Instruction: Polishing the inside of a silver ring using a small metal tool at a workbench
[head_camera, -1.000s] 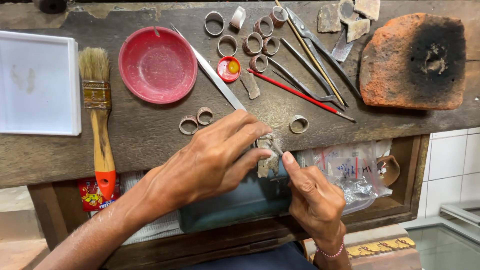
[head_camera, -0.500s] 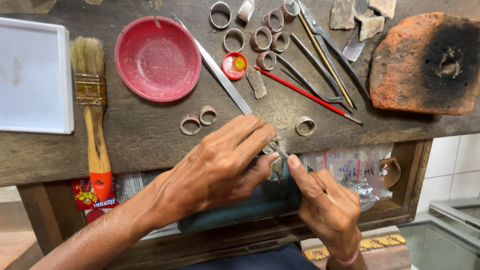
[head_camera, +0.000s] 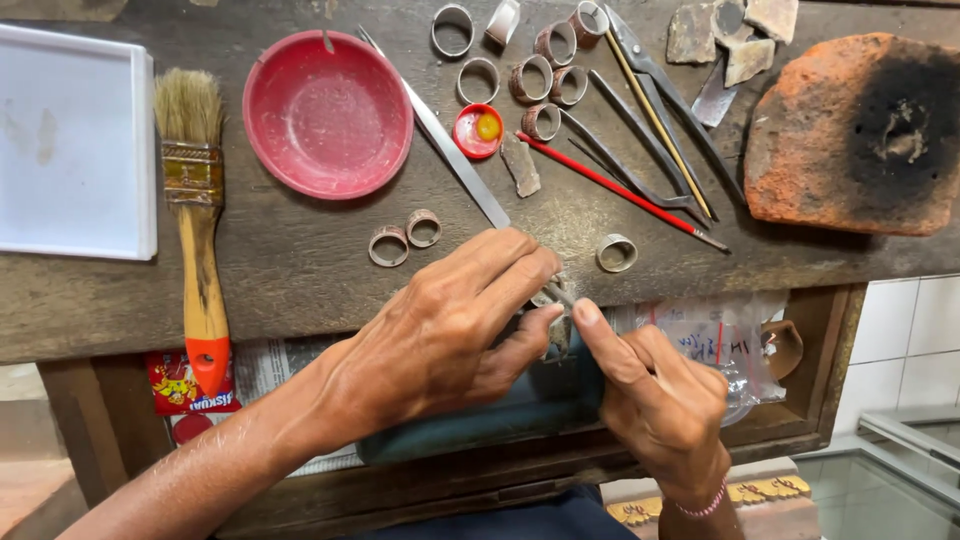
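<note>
Both hands pinch one small ring (head_camera: 556, 322) at the bench's near edge, left hand (head_camera: 440, 325) over it, right hand (head_camera: 655, 395) beneath. Many rings (head_camera: 540, 75) lie far, three (head_camera: 405, 238) nearer; work looks midway.

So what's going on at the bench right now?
A person works at the front edge of a wooden bench. The left hand and right hand meet over a small metal piece, pinching it between their fingertips; what it is exactly is hard to tell. Loose rings, a red bowl, a brush, pliers and a scorched brick lie on the benchtop untouched.
</note>
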